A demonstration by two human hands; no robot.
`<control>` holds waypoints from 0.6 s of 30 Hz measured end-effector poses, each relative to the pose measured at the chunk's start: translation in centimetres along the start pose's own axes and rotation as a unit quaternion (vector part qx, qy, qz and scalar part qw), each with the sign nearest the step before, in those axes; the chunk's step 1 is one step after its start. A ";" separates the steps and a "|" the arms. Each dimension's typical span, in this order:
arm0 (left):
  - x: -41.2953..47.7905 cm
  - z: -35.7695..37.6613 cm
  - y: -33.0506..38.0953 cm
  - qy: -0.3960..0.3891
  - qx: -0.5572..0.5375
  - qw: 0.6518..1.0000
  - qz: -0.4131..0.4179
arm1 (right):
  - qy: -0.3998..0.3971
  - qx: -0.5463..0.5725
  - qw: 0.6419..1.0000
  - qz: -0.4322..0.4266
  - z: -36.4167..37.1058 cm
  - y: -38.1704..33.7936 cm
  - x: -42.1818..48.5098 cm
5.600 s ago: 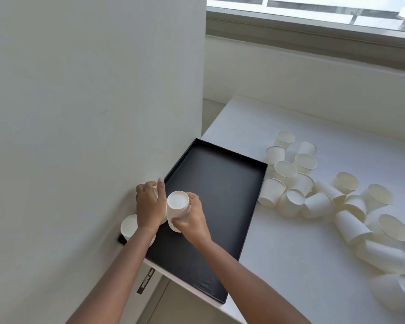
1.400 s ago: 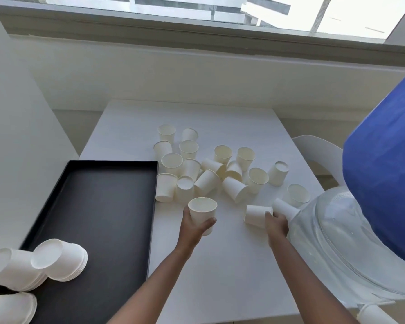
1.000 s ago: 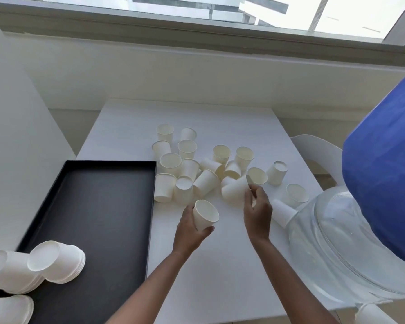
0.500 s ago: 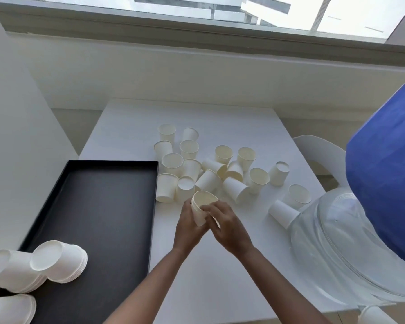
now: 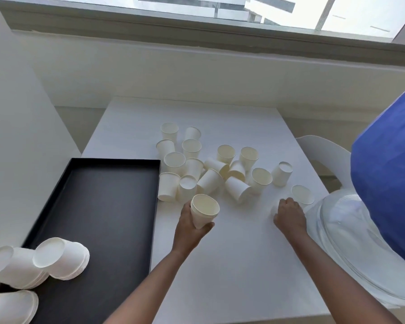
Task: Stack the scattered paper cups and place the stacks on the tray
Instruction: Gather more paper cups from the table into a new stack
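My left hand (image 5: pixel 191 226) holds a short stack of white paper cups (image 5: pixel 204 212), mouth up and tilted, just right of the black tray (image 5: pixel 117 160). My right hand (image 5: pixel 290 216) rests on the white table (image 5: pixel 232 265) with its fingers curled over a cup lying on its side, which it mostly hides. Several loose cups (image 5: pixel 211 178) lie and stand in a cluster beyond both hands. One upright cup (image 5: pixel 302 194) stands just past my right hand. Three cup stacks (image 5: pixel 61 258) lie on their sides at the tray's near-left corner.
A clear water jug (image 5: pixel 351 249) with a blue cover (image 5: pixel 388 174) stands at the table's right edge, close to my right hand. A white chair (image 5: pixel 323 150) is behind it. A white wall borders the tray on the left.
My right hand has left the stack in my left hand and swung right onto the cup lying near the jug. My left hand keeps holding the stack in nearly the same place.
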State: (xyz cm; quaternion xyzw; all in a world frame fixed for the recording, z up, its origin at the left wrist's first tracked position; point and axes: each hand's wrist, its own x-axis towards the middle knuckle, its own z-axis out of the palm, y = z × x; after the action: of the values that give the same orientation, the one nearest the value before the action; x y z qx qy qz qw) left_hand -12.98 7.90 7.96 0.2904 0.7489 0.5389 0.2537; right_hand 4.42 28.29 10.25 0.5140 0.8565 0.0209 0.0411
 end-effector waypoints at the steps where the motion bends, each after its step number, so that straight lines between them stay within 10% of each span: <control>1: 0.1 0.0 0.0 0.000 -0.001 1.000 -0.001 | -0.006 -0.020 1.000 0.002 0.2 0.2 0.0; 18: -0.3 -0.8 -0.3 -0.011 0.003 0.999 -0.034 | -0.081 -0.106 0.991 -0.005 1.8 -0.5 -0.4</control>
State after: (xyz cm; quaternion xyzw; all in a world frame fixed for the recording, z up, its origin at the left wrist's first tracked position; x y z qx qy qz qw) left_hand -13.34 7.05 7.91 0.2715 0.7571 0.5245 0.2791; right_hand 4.32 27.72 8.42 0.5027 0.8458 0.0698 0.1645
